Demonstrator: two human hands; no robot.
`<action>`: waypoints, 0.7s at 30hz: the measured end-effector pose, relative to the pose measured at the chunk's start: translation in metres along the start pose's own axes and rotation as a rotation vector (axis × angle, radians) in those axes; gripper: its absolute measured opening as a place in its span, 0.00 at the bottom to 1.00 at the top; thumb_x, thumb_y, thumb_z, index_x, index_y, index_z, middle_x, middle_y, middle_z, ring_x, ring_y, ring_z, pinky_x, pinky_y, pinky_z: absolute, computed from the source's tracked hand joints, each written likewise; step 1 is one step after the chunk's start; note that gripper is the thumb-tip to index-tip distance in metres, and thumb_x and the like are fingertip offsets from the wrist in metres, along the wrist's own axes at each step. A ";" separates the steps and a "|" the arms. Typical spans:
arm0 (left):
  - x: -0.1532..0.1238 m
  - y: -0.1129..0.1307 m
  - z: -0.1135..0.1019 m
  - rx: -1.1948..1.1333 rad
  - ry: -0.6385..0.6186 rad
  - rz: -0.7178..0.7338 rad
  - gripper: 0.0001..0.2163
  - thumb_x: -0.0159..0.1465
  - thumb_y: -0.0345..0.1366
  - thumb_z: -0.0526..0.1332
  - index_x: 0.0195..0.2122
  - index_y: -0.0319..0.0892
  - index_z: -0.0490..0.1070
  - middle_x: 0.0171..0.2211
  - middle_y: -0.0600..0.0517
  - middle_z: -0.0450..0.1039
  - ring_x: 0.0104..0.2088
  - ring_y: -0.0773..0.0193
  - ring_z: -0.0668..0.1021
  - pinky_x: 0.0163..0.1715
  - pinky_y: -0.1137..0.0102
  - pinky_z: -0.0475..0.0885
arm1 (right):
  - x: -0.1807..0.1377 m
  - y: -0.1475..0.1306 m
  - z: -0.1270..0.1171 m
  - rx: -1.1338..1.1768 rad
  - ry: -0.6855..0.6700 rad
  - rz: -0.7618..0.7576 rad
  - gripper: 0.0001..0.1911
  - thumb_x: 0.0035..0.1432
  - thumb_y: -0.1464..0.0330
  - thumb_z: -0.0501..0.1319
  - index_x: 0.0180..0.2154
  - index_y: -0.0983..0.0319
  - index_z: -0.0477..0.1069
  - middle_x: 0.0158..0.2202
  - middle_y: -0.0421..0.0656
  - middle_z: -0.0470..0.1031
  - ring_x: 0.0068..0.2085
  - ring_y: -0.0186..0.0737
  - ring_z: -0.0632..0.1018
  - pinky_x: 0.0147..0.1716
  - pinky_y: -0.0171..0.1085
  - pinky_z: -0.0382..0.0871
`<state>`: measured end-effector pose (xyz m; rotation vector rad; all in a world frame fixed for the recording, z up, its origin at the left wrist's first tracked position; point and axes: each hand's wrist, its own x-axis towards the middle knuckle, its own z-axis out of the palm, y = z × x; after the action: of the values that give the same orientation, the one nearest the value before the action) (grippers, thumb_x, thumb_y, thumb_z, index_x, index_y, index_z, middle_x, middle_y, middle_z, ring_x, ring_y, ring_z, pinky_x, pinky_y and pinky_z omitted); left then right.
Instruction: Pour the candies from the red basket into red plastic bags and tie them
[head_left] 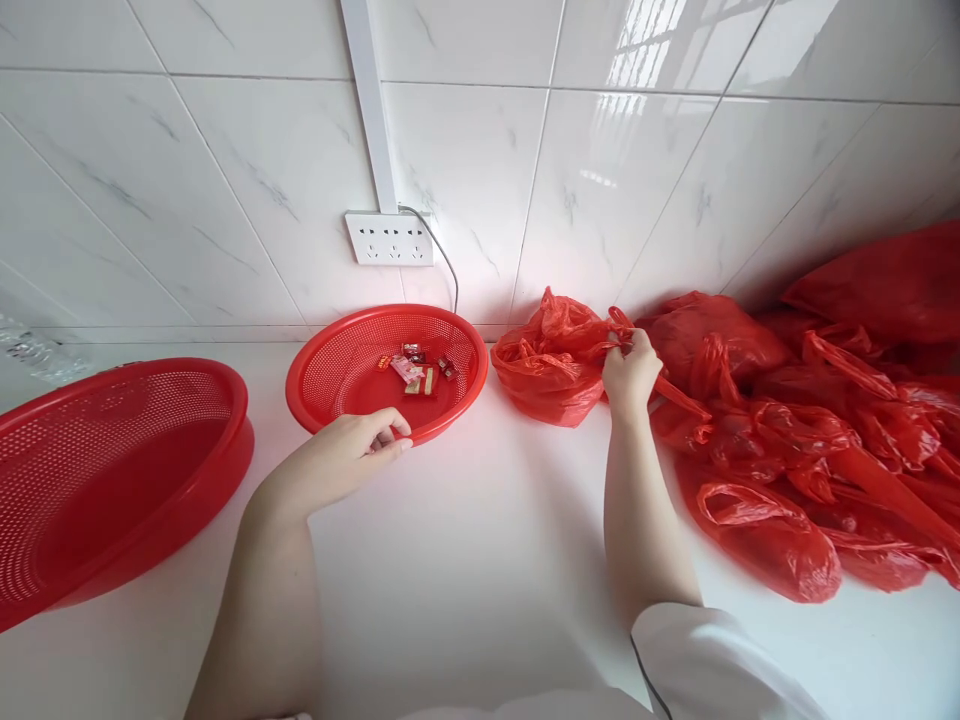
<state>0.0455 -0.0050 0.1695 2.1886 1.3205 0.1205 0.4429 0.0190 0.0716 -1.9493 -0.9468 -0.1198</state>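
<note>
My right hand (630, 372) is closed on the gathered top of a red plastic bag (551, 365), whose bulging body rests on the counter. A handle loop sticks up above the fingers. My left hand (367, 440) is at the near rim of a round red plastic basket (300, 385), fingers bent over the edge and thumb on the outer side. Inside that basket lie several small wrapped snacks (412, 370), in pink, dark brown and yellowish wrappers. What the bag holds is hidden.
Another red perforated basket (217, 420) stands at the left, near a clear plastic bottle (34, 350). Several tied red bags (787, 440) are heaped at the right. Behind is a tiled wall with a white power socket (389, 240) and a grey cable (442, 250).
</note>
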 end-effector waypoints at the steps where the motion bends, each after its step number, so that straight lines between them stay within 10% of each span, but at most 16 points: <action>1: 0.001 0.000 0.001 0.003 -0.010 0.002 0.15 0.65 0.51 0.52 0.39 0.49 0.72 0.36 0.51 0.77 0.35 0.57 0.79 0.28 0.68 0.68 | -0.001 -0.003 -0.001 0.064 0.036 0.008 0.21 0.63 0.62 0.48 0.50 0.65 0.69 0.42 0.55 0.79 0.40 0.51 0.78 0.44 0.47 0.69; 6: 0.004 0.002 0.005 0.029 -0.067 -0.018 0.13 0.66 0.49 0.51 0.39 0.50 0.70 0.37 0.53 0.77 0.36 0.58 0.78 0.30 0.68 0.67 | -0.006 -0.007 -0.008 0.253 -0.132 -0.128 0.27 0.59 0.61 0.56 0.59 0.60 0.60 0.56 0.51 0.73 0.53 0.49 0.75 0.50 0.45 0.68; 10: 0.004 0.003 0.007 0.038 -0.066 -0.033 0.13 0.66 0.50 0.51 0.40 0.51 0.70 0.38 0.54 0.78 0.38 0.57 0.78 0.31 0.68 0.68 | -0.005 -0.006 -0.018 0.035 -0.320 -0.203 0.28 0.57 0.63 0.58 0.59 0.56 0.65 0.49 0.47 0.78 0.51 0.51 0.75 0.57 0.55 0.58; 17: 0.004 0.003 0.008 0.017 -0.049 -0.018 0.14 0.65 0.50 0.53 0.40 0.49 0.72 0.38 0.52 0.78 0.37 0.55 0.79 0.33 0.66 0.70 | -0.007 -0.018 -0.022 0.203 0.232 -0.141 0.17 0.59 0.57 0.59 0.40 0.62 0.78 0.35 0.48 0.76 0.41 0.47 0.75 0.46 0.49 0.69; 21: 0.007 0.007 0.012 -0.081 0.075 0.010 0.14 0.65 0.51 0.55 0.42 0.50 0.73 0.45 0.51 0.76 0.45 0.53 0.78 0.41 0.62 0.72 | -0.011 -0.034 -0.030 0.796 0.195 -0.264 0.07 0.56 0.63 0.64 0.36 0.60 0.73 0.36 0.42 0.75 0.39 0.41 0.76 0.44 0.43 0.71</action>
<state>0.0586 -0.0068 0.1619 2.1416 1.3219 0.2583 0.4210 -0.0019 0.1077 -1.0616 -0.9291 -0.0656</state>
